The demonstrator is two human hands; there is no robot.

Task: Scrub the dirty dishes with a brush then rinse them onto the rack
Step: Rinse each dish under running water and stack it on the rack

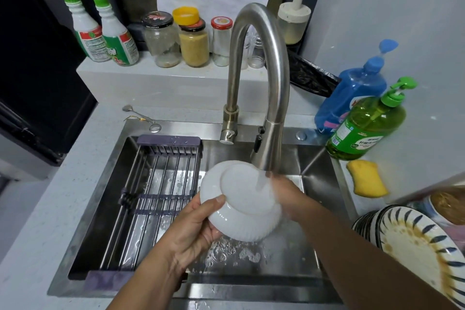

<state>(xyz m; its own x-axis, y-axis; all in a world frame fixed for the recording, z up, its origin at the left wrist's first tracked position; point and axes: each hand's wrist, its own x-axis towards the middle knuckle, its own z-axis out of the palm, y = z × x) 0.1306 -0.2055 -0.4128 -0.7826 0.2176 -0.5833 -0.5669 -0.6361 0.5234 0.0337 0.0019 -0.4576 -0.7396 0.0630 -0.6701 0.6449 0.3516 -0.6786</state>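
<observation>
The left hand [195,229] grips the upturned round white ceramic bowl [241,200] under the running curved steel faucet [261,88]; the blurred right hand [284,194] touches its far side, grip unclear.

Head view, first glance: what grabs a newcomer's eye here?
The white dish at centre, turned underside up under the running faucet, with the left hand gripping its near rim and the right hand blurred in the water behind it. Next, the bare rack across the sink's left half, and the stack of dirty striped plates at the right edge.
</observation>
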